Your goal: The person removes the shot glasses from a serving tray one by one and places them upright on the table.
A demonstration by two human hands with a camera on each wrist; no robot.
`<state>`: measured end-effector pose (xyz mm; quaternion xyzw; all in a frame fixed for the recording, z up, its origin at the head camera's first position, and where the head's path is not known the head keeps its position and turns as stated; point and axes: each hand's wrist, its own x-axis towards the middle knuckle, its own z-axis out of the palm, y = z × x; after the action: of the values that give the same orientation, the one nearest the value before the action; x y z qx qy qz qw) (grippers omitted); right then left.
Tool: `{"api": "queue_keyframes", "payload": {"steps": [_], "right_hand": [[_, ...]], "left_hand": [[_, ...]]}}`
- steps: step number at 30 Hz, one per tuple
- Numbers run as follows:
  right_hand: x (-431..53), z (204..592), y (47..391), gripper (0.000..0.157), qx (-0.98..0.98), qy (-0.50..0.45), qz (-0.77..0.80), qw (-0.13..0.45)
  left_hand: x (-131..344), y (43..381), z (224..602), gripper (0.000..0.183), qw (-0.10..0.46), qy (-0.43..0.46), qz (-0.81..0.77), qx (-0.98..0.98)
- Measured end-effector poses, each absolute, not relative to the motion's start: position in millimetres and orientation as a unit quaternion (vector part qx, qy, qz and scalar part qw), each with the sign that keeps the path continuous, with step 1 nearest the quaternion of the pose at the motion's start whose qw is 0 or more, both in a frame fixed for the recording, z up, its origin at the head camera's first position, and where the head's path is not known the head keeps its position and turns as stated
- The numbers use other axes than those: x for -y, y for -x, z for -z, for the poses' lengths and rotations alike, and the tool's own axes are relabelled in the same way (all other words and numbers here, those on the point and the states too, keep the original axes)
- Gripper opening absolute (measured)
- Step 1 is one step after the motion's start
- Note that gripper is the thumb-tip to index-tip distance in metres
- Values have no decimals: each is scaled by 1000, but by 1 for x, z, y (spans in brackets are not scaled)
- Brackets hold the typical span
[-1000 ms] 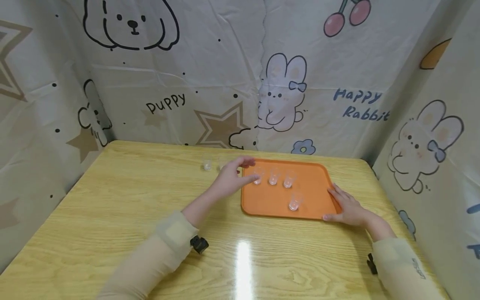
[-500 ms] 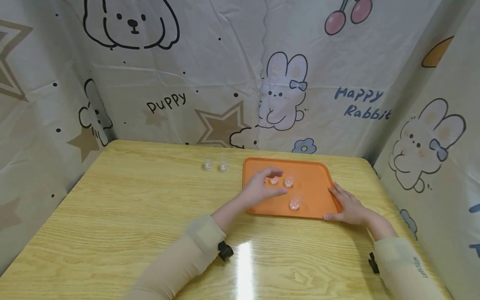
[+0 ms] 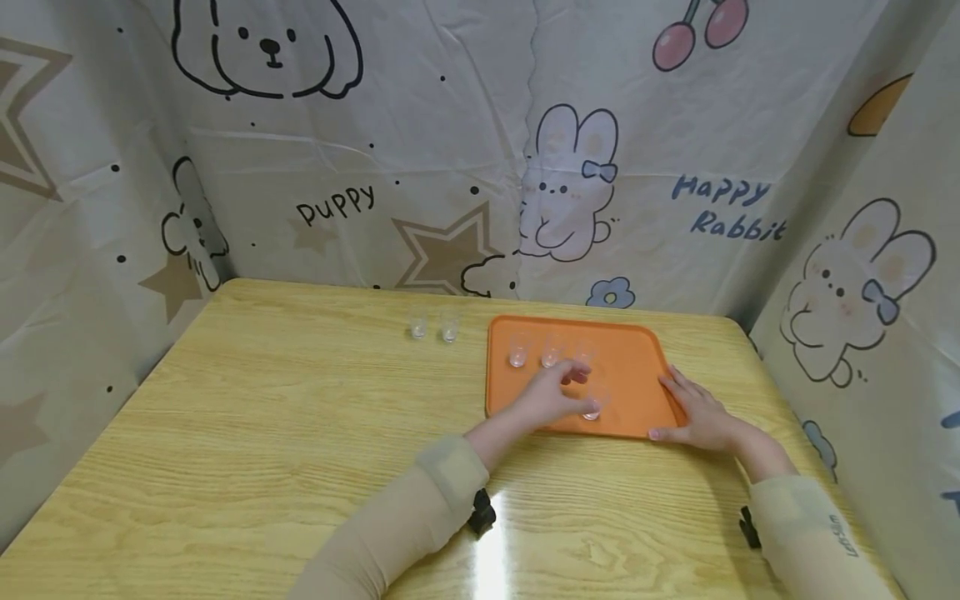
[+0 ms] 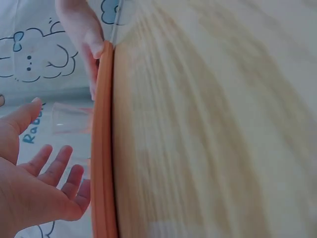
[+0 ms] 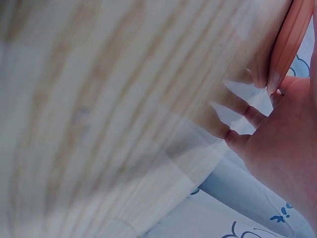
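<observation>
An orange tray (image 3: 630, 379) lies on the table with small clear cups on it. A row of three stands toward its back, among them a left cup (image 3: 517, 357) and a middle cup (image 3: 551, 357); the third is partly behind my left hand (image 3: 551, 396). Nearer the front is a single cup (image 3: 592, 411), with my left thumb overlapping it in the head view. The left wrist view has the left hand with thumb and fingers spread apart, a clear cup (image 4: 72, 119) beyond them. My right hand (image 3: 701, 421) rests at the tray's right edge, thumb at the front corner, fingers extended along the rim.
Two more clear cups, a left one (image 3: 418, 327) and a right one (image 3: 448, 330), stand on the wooden table (image 3: 300, 417) left of the tray. A printed cloth (image 3: 420, 108) hangs behind the table and along its sides.
My left hand has moved right and toward me, from the tray's left edge across the cup row to the front cup. The right hand has stayed at the tray's edge.
</observation>
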<state>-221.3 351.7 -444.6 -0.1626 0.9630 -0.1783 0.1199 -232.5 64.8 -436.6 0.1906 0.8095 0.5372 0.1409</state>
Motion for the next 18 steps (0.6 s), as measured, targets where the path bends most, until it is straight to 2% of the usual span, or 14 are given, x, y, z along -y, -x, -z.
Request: {"api": "queue_keyframes", "payload": {"steps": [9,18], "right_hand": [[-355,449,223,102,-961,167,188,113],[-353,447,222,102,-960,168,190,114]], "left_hand": [[-74,237,443,52,164,-176,-538,-808],[-79,242,445,31,162,-180,-526,-816]]}}
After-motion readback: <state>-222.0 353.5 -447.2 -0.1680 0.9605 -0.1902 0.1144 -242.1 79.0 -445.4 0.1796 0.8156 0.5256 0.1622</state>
